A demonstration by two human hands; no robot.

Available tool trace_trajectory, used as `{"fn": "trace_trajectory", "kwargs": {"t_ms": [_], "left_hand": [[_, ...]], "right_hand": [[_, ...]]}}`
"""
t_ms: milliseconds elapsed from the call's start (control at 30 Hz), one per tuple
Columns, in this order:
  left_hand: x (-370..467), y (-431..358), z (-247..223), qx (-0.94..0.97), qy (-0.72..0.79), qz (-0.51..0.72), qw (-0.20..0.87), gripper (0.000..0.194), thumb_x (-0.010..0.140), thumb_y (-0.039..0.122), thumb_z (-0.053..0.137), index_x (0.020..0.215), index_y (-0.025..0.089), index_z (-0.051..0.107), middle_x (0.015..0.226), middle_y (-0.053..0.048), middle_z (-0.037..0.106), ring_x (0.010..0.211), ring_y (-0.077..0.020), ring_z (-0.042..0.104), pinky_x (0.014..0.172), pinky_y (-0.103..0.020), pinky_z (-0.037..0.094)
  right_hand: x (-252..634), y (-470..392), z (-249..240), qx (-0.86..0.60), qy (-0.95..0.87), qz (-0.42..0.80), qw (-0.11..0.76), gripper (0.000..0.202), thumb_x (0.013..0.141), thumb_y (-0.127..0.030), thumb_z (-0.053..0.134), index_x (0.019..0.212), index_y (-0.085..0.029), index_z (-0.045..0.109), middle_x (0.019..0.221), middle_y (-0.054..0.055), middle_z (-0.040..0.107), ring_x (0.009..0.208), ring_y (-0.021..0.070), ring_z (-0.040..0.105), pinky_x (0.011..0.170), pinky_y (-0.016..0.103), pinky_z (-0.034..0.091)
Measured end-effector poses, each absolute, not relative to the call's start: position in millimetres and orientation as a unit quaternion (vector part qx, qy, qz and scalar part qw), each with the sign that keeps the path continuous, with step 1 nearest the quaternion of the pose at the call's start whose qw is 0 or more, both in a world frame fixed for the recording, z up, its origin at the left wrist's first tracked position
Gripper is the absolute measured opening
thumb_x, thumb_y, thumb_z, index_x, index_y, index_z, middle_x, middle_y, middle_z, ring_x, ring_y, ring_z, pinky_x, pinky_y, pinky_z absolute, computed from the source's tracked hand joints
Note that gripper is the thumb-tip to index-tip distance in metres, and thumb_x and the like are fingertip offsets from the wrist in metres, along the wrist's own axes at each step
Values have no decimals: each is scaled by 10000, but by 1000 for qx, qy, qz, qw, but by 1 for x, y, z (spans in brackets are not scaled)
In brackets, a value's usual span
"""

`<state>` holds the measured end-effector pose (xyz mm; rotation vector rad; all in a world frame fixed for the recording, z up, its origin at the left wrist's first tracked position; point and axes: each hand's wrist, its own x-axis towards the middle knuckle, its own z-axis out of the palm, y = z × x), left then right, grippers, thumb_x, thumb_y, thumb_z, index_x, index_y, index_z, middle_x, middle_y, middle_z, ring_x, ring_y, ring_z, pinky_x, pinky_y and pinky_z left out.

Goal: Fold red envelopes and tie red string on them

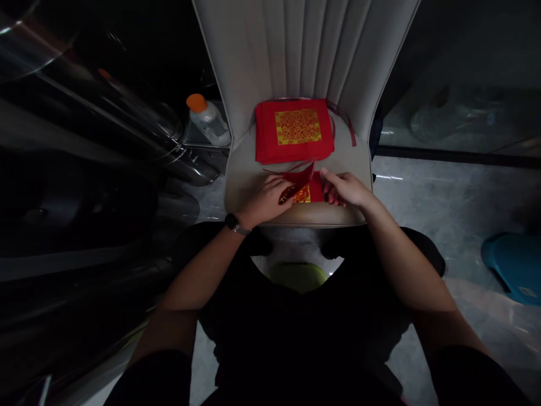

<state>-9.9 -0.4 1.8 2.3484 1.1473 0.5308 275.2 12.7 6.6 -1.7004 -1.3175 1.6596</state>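
My left hand (pixel 270 198), with a watch on its wrist, is closed on a red bag (pixel 301 179) that is tilted up at the seat's front edge. Under and beside it lies a red piece with a gold pattern (pixel 316 189). My right hand (pixel 341 188) is just right of that piece, its fingers curled and the thumb pointing left; what they hold, if anything, is too dark to tell. Behind both hands, a stack of red bags (pixel 266 132) with a gold patterned panel on top rests against the chair back.
The pale chair (pixel 243 163) has a ribbed back. A bottle with an orange cap (pixel 209 121) stands left of it. Dark red cords trail beside the stack. A blue plastic object (pixel 515 265) is on the floor at right, and a green one (pixel 298 275) sits below the chair.
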Motion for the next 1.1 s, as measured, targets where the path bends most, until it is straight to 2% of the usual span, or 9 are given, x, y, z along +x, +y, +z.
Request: {"fn": "trace_trajectory", "kwargs": {"t_ms": [133, 333, 433, 567, 667, 733, 833, 967, 1100], "left_hand": [[-11, 1, -1, 860, 407, 190, 243, 294, 965, 311, 831, 1232, 209, 765, 1310, -102, 769, 1387, -325, 586, 1220, -538, 480], [-12, 3, 1, 850, 419, 188, 257, 317, 905, 295, 903, 1177, 205, 765, 1296, -92, 781, 1366, -325, 603, 1211, -526, 495], [-12, 1, 3, 841, 433, 188, 264, 341, 948, 261, 838, 1270, 219, 735, 1319, -99, 765, 1396, -319, 596, 1216, -528, 496], [-12, -2, 5, 841, 433, 201, 254, 491, 971, 178, 729, 1453, 212, 642, 1434, -128, 709, 1378, -303, 613, 1209, -512, 505], [-12, -3, 7, 854, 422, 184, 243, 481, 968, 254, 771, 1435, 216, 660, 1410, -123, 714, 1383, -322, 594, 1211, -520, 499], [-11, -2, 7, 862, 415, 169, 235, 399, 989, 326, 778, 1364, 210, 703, 1371, -114, 730, 1389, -332, 579, 1221, -525, 485], [-11, -1, 5, 868, 412, 168, 221, 245, 1063, 325, 677, 1250, 184, 747, 1320, -112, 751, 1351, -319, 598, 1218, -510, 482], [-9, -1, 2, 868, 421, 166, 205, 323, 1077, 245, 604, 1379, 167, 691, 1366, -131, 729, 1338, -317, 602, 1210, -517, 489], [-9, -3, 3, 860, 432, 173, 210, 597, 1050, 213, 618, 1635, 190, 501, 1598, -162, 589, 1456, -329, 548, 1256, -553, 452]], "right_hand": [[266, 9, 8, -583, -450, 616, 280, 776, 721, -987, 721, 807, -217, 677, 599, 47, 699, 403, 133, 564, 303, 241, 338], [262, 14, -5, -630, -463, 517, 347, 726, 701, -844, 874, 1038, -224, 703, 597, -47, 635, 408, 113, 504, 329, 239, 343], [266, 16, -3, -645, -470, 467, 381, 668, 719, -828, 872, 949, -233, 672, 627, -42, 640, 427, 100, 487, 355, 236, 341], [265, 15, 7, -620, -458, 549, 325, 704, 788, -933, 722, 778, -234, 634, 568, 8, 638, 414, 129, 534, 326, 247, 330], [256, 12, 7, -592, -459, 593, 296, 683, 835, -891, 717, 886, -210, 723, 638, 52, 719, 428, 166, 594, 328, 280, 395], [249, 9, 0, -596, -516, 529, 312, 524, 864, -692, 829, 1026, -196, 781, 768, 69, 795, 539, 203, 693, 451, 319, 554], [240, -1, -15, -606, -642, 340, 323, 373, 918, -335, 802, 1264, -198, 801, 1085, 109, 861, 909, 296, 824, 850, 445, 694], [230, -22, -35, -534, -765, 208, 295, 443, 1013, -163, 577, 1411, -220, 765, 1447, 133, 761, 1338, 328, 741, 1176, 545, 584], [224, -37, -51, -454, -826, 186, 278, 442, 1047, -145, 550, 1432, -224, 753, 1592, 114, 649, 1543, 307, 572, 1307, 585, 463]]}}
